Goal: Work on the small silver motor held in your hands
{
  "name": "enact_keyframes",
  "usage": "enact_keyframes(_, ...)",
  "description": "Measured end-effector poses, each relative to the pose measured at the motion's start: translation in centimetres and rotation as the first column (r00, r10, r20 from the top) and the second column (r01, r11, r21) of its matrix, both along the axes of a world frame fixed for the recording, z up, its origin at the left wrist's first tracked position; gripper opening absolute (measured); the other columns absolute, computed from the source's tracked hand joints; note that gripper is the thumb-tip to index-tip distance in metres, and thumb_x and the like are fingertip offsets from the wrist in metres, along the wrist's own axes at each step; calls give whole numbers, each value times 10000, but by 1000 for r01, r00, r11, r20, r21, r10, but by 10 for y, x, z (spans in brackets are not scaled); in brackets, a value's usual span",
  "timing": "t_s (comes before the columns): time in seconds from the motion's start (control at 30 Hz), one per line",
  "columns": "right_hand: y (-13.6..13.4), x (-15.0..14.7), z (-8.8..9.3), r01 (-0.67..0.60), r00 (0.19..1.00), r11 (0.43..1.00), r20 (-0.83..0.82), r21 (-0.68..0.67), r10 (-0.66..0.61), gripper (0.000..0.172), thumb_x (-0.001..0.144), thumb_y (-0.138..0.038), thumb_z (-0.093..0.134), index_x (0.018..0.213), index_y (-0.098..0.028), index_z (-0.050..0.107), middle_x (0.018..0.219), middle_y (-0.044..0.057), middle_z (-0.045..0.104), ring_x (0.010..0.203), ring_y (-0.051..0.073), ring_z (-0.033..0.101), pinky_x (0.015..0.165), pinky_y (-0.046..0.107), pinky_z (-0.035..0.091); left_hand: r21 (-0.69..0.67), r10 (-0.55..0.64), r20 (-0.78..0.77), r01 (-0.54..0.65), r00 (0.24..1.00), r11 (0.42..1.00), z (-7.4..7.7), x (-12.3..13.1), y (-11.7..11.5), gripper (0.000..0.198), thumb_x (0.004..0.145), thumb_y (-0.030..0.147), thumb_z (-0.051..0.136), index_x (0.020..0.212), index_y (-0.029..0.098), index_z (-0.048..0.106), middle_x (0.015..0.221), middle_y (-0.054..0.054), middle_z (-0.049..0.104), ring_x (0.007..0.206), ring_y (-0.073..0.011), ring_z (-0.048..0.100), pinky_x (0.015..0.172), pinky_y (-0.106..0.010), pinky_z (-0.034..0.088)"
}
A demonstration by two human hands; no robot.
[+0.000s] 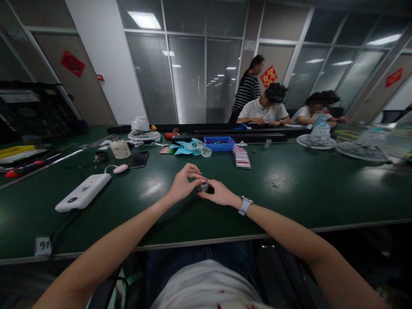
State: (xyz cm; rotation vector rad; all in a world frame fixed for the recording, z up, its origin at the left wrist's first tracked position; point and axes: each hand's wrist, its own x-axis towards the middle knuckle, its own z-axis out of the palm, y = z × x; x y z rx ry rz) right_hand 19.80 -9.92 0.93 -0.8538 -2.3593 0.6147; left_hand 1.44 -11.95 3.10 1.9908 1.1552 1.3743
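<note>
A small grey cylindrical part [203, 187], metal-looking, stands on the green table between my two hands. My right hand [222, 194] curls around its right side, thumb in front and index finger behind, and steadies it. From the left, my left hand [185, 183] reaches over its top. The left thumb and index fingertip come together at the upper rim, while the other fingers arch above. Whatever sits in that pinch is too small to make out. A watch with a pale strap [245, 205] is on my right wrist.
Beyond my hands lie light-blue fan blades [191, 147], a blue tray [219, 144] and a pink-and-white packet [241, 157]. To the left are a white power strip [84, 193], a phone [139, 159] and a cream jar [120, 148]. Several people are across the table [302, 189].
</note>
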Motion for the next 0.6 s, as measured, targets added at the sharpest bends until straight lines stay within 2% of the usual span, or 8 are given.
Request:
enact_keyframes(0.27, -1, 1, 1, -4, 1000, 1000, -1, 8, 4, 407, 827, -390, 684, 1153, -157, 613, 999, 81, 663, 875, 204, 592, 777, 322, 441, 49, 12, -81, -8, 997, 999, 3, -2, -4, 239, 769, 299, 724, 901, 204, 549, 869, -48, 740, 894, -219, 715, 864, -362, 513)
enact_keyframes(0.47, -2, 1, 4, 0, 1000, 1000, 9, -19, 0, 420, 827, -396, 682, 1155, -145, 610, 992, 88, 665, 859, 208, 596, 749, 319, 446, 72, -5, -122, 14, 992, 997, 3, -1, -5, 179, 801, 294, 694, 905, 199, 583, 969, -65, 733, 894, -211, 709, 883, -364, 495)
enact_keyframes(0.6, 0, 1, 2, -4, 1000, 1000, 3, -13, 4, 399, 826, -404, 680, 1113, -133, 619, 977, 91, 666, 850, 207, 597, 745, 318, 449, 58, -5, -102, 11, 995, 998, 4, 1, -8, 225, 801, 285, 695, 956, 206, 552, 953, -52, 744, 913, -217, 714, 906, -369, 488)
